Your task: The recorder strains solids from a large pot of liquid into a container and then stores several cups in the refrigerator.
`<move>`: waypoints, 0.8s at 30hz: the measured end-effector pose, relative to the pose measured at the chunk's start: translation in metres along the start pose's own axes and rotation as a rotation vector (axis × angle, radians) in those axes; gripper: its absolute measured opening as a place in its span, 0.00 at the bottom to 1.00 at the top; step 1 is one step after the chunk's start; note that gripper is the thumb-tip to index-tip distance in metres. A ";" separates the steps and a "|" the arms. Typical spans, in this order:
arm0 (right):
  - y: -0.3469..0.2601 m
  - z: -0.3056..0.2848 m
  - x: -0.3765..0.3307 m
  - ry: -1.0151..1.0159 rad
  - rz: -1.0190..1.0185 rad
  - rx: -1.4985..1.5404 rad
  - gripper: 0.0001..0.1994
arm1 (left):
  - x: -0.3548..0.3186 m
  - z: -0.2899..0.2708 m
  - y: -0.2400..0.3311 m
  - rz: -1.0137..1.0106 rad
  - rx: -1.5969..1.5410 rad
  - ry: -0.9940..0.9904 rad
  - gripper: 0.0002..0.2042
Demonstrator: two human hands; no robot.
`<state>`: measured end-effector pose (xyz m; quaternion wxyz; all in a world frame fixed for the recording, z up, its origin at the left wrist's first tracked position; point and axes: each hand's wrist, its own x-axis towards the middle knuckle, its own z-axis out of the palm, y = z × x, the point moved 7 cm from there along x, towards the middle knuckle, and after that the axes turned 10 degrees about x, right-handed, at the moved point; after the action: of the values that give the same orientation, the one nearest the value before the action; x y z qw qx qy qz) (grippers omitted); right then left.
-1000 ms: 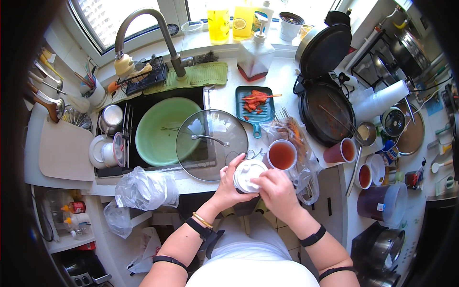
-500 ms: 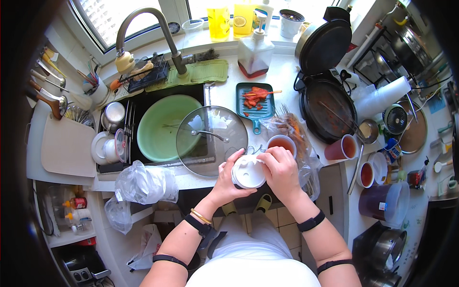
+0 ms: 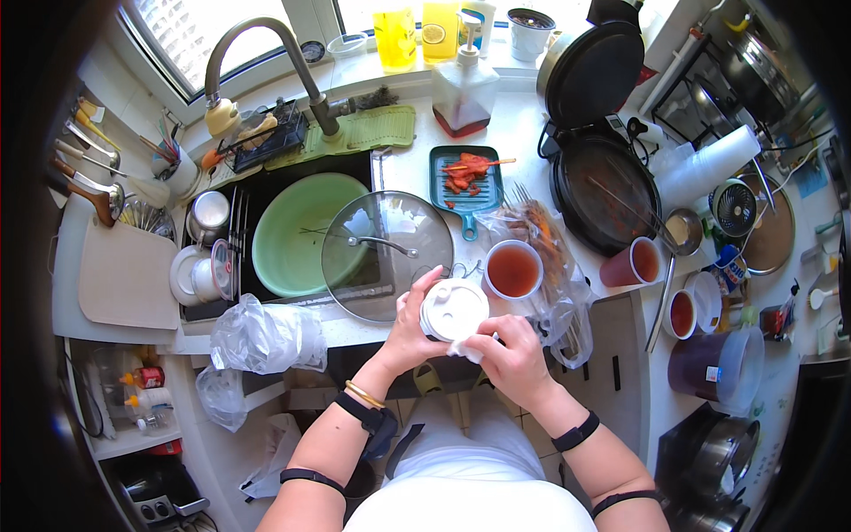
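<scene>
My left hand (image 3: 406, 330) is wrapped round a small container with a round white lid (image 3: 455, 306), held just in front of the counter edge. The lid faces up and has raised parts on top; the container's body is mostly hidden under it. At the lid's lower right rim, my right hand (image 3: 516, 359) pinches a crumpled white piece, like tissue (image 3: 467, 348). Just beyond my hands stands a clear cup of reddish-brown liquid (image 3: 513, 269). Next to the cup lie skewers in a clear plastic bag (image 3: 542, 235).
A glass pot lid (image 3: 387, 257) overlaps the sink beside a green basin (image 3: 306, 191). Beyond it, a small teal grill pan (image 3: 465, 201) holds red food. An open electric griddle (image 3: 603, 199) stands right, near another cup (image 3: 631, 262). Plastic bags (image 3: 266, 335) hang over the left counter edge.
My right hand has moved down from the lid's upper right to its lower right rim, with the white piece pinched in it. More of the lid and the cup of liquid shows.
</scene>
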<state>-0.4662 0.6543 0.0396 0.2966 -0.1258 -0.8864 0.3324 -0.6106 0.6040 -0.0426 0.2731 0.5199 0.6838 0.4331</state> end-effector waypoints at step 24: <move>0.041 -0.015 0.012 0.174 0.435 0.117 0.04 | 0.007 -0.008 0.007 0.054 -0.119 -0.249 0.54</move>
<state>-0.4651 0.6975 0.0268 0.2998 -0.3246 -0.7888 0.4274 -0.6161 0.6083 -0.0326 0.3743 0.5708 0.6034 0.4124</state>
